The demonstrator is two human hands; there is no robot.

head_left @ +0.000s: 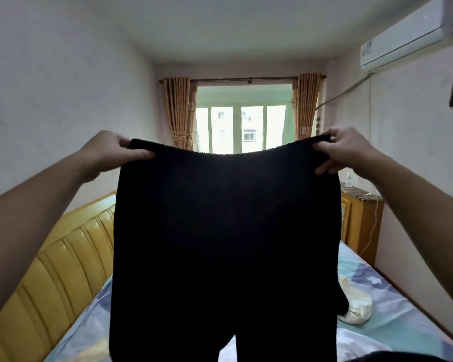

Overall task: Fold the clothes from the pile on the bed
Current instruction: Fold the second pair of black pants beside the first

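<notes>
A pair of black knitted trousers [225,231] hangs in the air in front of me, waistband up, its two legs dropping out of view at the bottom. My left hand [110,150] pinches the waistband's left corner. My right hand [343,148] pinches the right corner. The waistband is stretched wide between them at about chest height. The trousers hide most of the bed [392,317] and whatever lies on its middle. A cream-white garment [356,307] lies crumpled on the bed to the right of the trousers.
A yellow padded headboard [55,273] runs along the bed's left side. A wooden cabinet [361,223] stands at the right wall with a small bottle on it. A window with orange curtains [178,113] is ahead. An air conditioner [403,40] hangs upper right.
</notes>
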